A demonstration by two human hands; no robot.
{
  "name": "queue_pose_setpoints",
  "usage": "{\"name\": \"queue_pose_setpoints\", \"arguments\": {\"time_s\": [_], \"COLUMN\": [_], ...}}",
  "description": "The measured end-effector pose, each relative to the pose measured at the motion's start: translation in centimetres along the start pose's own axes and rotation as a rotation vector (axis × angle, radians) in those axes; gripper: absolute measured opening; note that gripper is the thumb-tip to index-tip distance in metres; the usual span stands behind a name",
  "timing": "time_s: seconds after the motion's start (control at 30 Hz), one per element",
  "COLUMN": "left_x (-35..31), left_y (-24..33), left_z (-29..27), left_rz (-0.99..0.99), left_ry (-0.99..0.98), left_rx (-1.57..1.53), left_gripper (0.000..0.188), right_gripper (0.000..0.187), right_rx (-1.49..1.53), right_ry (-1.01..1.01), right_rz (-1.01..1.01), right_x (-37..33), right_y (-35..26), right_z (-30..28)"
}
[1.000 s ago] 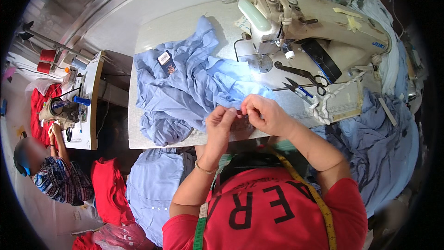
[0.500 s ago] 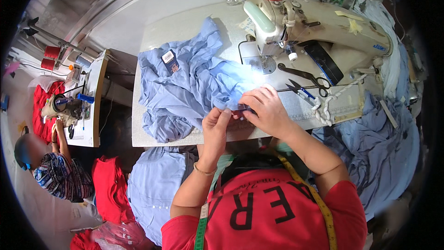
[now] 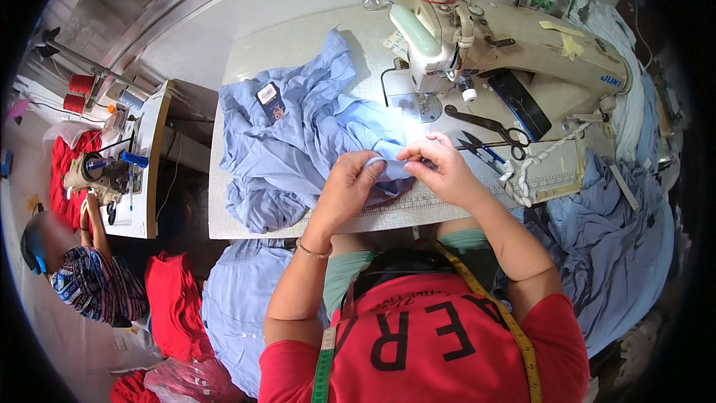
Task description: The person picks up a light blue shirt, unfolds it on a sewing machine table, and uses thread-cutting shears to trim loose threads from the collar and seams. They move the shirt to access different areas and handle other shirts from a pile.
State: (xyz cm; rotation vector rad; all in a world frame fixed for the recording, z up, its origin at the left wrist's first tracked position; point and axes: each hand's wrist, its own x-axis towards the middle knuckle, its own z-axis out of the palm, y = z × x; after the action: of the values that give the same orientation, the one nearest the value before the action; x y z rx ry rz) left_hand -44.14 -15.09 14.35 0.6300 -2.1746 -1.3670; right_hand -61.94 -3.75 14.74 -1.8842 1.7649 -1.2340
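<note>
A rumpled light-blue cloth garment (image 3: 287, 138) with a dark tag (image 3: 271, 101) lies on the sewing table, left of the needle area. At its near edge, my left hand (image 3: 347, 185) pinches the cloth between thumb and fingers. My right hand (image 3: 447, 172) is closed at the same edge, thumb against fingertips, a short way to the right. A narrow folded strip of cloth spans the gap between them. Both hands are in front of the sewing machine's needle plate (image 3: 429, 107), apart from it. The fingertips hide part of the edge.
The sewing machine (image 3: 514, 26) spans the back right. Near its base lie black scissors (image 3: 488, 128), blue-handled snips (image 3: 481, 151), a dark flat case (image 3: 522, 107) and white rope (image 3: 522, 179). Blue cloth (image 3: 611, 254) hangs at right. A co-worker (image 3: 97, 283) sits at another machine, left.
My hands have moved apart a little and up, with the cloth edge now stretched between them. The right hand has turned, so its thumb shows. The whole view has shifted slightly.
</note>
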Motion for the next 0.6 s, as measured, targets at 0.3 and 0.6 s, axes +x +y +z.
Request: {"name": "queue_pose_setpoints", "arguments": {"time_s": [0.3,0.6], "left_x": [-0.4,-0.6], "left_y": [-0.8,-0.9], "left_z": [-0.1,0.1], "left_rz": [-0.301,-0.283], "left_ry": [-0.114,-0.102], "left_rx": [-0.447,-0.455], "left_gripper": [0.021,0.021], "right_gripper": [0.017,0.014], "right_rx": [0.665,-0.204], "right_ry": [-0.104,0.160], "right_rz": [0.392,-0.082], "right_x": [-0.2,0.8], "right_y": [1.5,-1.2], "right_z": [0.2,1.6]}}
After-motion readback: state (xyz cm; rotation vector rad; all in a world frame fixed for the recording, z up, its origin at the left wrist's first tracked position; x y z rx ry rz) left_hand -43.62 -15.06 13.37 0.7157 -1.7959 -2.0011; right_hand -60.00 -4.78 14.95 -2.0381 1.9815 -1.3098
